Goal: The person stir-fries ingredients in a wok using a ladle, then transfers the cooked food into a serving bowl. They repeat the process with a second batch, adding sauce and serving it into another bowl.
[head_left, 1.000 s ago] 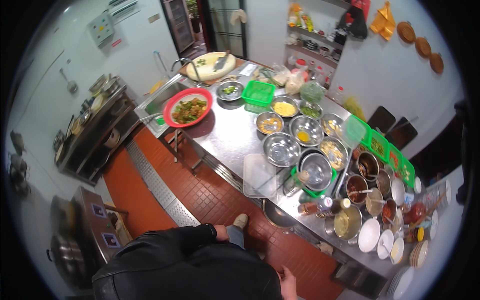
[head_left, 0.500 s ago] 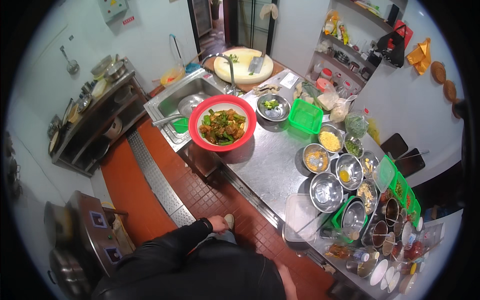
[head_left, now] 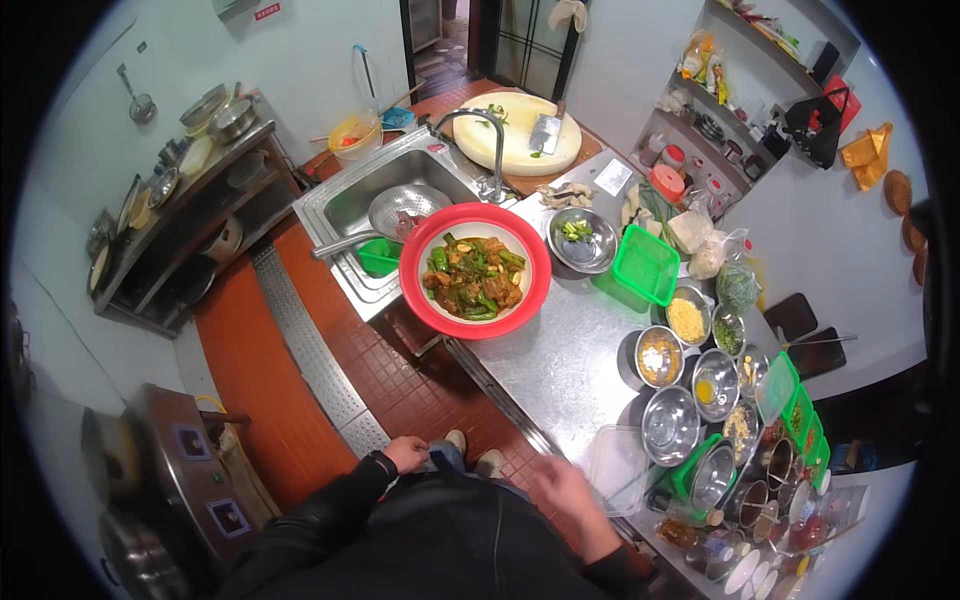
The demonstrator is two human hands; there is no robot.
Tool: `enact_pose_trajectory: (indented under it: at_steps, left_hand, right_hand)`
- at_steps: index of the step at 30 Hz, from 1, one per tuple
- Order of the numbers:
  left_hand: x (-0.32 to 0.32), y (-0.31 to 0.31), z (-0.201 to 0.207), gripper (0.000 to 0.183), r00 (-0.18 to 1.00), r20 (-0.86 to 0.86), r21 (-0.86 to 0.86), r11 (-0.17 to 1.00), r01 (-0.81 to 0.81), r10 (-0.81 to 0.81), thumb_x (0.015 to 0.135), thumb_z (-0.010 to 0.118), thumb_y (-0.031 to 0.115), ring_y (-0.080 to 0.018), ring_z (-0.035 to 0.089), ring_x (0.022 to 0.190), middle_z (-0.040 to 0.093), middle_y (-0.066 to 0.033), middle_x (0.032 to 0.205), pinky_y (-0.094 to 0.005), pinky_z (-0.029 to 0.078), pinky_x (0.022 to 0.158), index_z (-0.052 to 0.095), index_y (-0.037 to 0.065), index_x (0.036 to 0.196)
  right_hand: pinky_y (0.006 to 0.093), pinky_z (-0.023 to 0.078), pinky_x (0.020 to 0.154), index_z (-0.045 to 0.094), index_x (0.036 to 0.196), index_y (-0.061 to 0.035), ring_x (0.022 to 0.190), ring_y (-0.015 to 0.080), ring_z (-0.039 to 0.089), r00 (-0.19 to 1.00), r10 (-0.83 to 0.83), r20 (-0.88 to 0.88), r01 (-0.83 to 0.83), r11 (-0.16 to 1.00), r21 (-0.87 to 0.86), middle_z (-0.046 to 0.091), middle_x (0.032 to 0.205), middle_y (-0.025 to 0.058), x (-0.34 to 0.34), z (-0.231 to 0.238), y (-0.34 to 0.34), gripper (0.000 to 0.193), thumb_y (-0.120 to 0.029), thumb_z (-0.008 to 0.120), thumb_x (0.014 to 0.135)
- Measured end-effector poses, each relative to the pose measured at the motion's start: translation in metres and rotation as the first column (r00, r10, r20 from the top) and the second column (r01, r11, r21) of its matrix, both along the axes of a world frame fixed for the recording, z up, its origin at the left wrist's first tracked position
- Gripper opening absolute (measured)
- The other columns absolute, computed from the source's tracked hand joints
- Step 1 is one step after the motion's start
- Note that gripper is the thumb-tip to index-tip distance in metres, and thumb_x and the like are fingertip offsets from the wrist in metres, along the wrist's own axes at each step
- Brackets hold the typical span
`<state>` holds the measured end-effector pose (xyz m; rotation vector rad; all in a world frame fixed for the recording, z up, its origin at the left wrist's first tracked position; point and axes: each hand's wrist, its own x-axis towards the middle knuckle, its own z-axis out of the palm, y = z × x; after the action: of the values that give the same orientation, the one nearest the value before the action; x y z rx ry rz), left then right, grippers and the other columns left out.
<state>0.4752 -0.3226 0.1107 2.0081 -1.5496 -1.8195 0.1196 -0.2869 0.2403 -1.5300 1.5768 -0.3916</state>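
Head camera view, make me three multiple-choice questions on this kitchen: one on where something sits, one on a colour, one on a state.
1. Where does the red bowl of cooked food sit?
A. at the steel counter's end beside the sink
B. on the floor
C. on the round cutting board

2. What colour is the square basket right of the bowl?
A. blue
B. green
C. white

3. What does the left hand hold?
A. a ladle
B. the bowl
C. nothing

Answers:
1. A, its rim overlaps the counter edge next to the basin.
2. B, it is plainly bright green.
3. C, it hangs bare over the red tiles; the right hand is blurred near the counter edge.
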Motion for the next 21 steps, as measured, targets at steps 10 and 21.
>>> enact_pose_trajectory:
  at_steps: [10,21]
  left_hand:
    - [0.070,-0.115,0.048,0.030,0.986,-0.069,-0.332,0.928,-0.169,0.155,0.089,0.068,0.019,-0.0178,0.067,0.084,0.072,-0.0114,0.096,-0.0328,0.053,0.077,0.067,-0.001,0.112]
    - [0.155,-0.200,0.033,0.026,0.991,-0.122,-0.214,0.974,-0.077,0.052,0.089,0.068,0.014,-0.0152,0.066,0.082,0.071,-0.0102,0.092,-0.0296,0.053,0.076,0.066,-0.002,0.109]
  right_hand:
    - [0.0430,0.049,0.087,0.066,0.110,-0.0038,0.102,0.0350,0.059,0.948,-0.189,-0.255,0.019,0.835,-0.550,0.061,0.105,0.0158,0.069,0.024,-0.245,0.038,-0.016,0.077,0.075]
    - [0.0418,0.040,0.095,0.070,0.112,-0.0154,0.108,0.0276,0.053,0.849,0.098,-0.520,-0.302,0.896,-0.325,0.058,0.109,0.0058,0.106,0.016,-0.341,0.046,-0.013,0.079,0.067]
